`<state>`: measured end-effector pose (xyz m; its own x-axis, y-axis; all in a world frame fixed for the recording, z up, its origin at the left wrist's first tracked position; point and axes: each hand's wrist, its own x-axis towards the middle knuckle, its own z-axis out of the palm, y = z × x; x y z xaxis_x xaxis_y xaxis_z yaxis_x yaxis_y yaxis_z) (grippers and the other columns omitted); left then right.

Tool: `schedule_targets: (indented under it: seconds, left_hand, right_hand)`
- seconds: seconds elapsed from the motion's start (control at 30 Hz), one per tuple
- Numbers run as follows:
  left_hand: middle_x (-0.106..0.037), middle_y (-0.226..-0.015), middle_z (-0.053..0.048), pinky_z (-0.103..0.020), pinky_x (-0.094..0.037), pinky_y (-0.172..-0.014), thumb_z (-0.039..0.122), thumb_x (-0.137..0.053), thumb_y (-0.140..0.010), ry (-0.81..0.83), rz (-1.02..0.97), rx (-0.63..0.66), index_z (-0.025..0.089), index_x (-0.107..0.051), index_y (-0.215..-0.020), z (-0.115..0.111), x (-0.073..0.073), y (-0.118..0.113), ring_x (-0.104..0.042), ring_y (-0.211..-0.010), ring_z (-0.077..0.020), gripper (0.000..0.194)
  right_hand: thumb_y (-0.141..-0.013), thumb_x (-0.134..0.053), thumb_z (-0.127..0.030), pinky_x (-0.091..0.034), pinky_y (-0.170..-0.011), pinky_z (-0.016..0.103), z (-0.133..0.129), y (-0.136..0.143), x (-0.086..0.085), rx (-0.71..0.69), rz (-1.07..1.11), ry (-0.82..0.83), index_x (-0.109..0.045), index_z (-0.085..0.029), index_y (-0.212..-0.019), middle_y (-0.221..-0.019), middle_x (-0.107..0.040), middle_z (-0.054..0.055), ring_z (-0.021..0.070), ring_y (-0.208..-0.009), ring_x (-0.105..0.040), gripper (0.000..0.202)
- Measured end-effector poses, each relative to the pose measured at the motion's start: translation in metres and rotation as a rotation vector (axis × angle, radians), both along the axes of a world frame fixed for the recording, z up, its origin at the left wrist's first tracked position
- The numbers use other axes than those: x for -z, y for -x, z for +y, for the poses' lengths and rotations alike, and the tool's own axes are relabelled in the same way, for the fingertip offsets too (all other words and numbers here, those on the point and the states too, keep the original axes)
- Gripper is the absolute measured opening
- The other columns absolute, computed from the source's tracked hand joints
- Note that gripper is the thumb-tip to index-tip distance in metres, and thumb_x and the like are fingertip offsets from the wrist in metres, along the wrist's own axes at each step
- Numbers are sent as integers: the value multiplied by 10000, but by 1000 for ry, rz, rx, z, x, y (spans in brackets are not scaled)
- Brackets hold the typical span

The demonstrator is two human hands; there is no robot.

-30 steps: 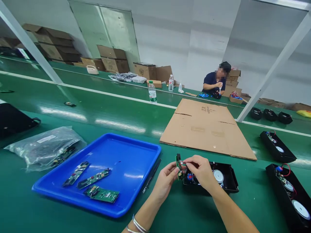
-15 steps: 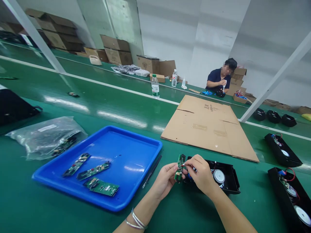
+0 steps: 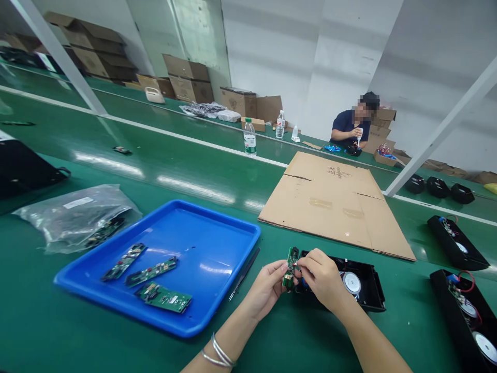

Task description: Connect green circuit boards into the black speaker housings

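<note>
My left hand [image 3: 269,282] is closed on a small green circuit board [image 3: 290,269], held upright by its long edge between thumb and fingers. Against the board's right side, my right hand [image 3: 320,277] pinches something tiny, reddish and white, too small to name. Just behind and below both hands lies an open black speaker housing [image 3: 376,292] with a round white speaker [image 3: 351,284] inside. My right hand covers its left part, where a bit of blue shows. A pair of dark tweezers [image 3: 244,274] rests on the table to the left of my left hand.
At left is a blue tray [image 3: 233,228] with several circuit boards, beside a plastic bag [image 3: 77,217] of boards. A cardboard sheet [image 3: 337,207] lies ahead. More black housings [image 3: 462,311] stand at right. Across the bench, a person [image 3: 351,127] holds a white bottle.
Both hands keep their hold on the board, almost unmoved. The whole view has shifted slightly.
</note>
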<state>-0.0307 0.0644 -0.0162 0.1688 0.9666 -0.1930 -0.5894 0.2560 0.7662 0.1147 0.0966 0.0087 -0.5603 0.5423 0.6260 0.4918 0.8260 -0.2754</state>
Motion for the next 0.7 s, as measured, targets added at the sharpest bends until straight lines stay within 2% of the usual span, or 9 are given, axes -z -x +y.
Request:
schedule_targets:
  seconds: [0.13, 0.2, 0.33, 0.5, 0.6, 0.7]
  left_hand:
    - [-699, -710, -62, -225, -442, -595, 342, -798, -568, -39, 60, -42, 130, -711, -781, 1, 4, 0, -591, -625, -147, 312]
    - [-702, -722, -54, -228, -442, -620, 334, -811, -544, -54, 82, -48, 142, -716, -783, 1, 4, 0, -596, -652, -154, 321]
    - [-693, -698, -60, -245, -434, -601, 422, -786, -554, -74, 98, -10, 140, -720, -752, -1, -1, 1, -593, -632, -164, 351]
    - [-671, -662, -39, -248, -430, -622, 404, -804, -523, -110, 161, -23, 133, -706, -717, -1, -1, 5, -575, -665, -165, 348]
    - [-668, -697, -30, -246, -433, -625, 381, -788, -561, -117, 200, -19, 138, -679, -766, 1, 3, 4, -585, -686, -163, 336]
    - [-677, -748, -35, -264, -451, -640, 378, -762, -597, -115, 216, 33, 152, -632, -835, 1, 6, 1, -612, -707, -175, 353]
  right_hand:
    - [-905, -355, -127, -400, -522, 260, -2, -1, -3, 26, -94, -78, -596, -164, -762, -656, -544, 46, 151, -612, -470, 282]
    - [-900, -359, -123, -397, -514, 257, -3, -1, -4, 18, -75, -83, -596, -165, -763, -647, -541, 43, 149, -604, -468, 277]
    - [-892, -412, -131, -432, -560, 248, -1, 0, -5, -55, 75, 26, -596, -169, -818, -673, -555, 37, 138, -620, -486, 202]
    - [-881, -442, -130, -445, -579, 243, 0, 4, 1, -90, 157, 91, -598, -169, -804, -672, -568, 31, 134, -627, -502, 178]
    - [-878, -440, -142, -449, -592, 254, 1, 4, 1, -60, 124, 170, -609, -160, -767, -659, -573, 33, 141, -631, -515, 204]
    - [-863, -492, -175, -466, -679, 268, 3, -8, -13, -18, 8, 335, -635, -165, -842, -747, -617, 41, 157, -735, -562, 145]
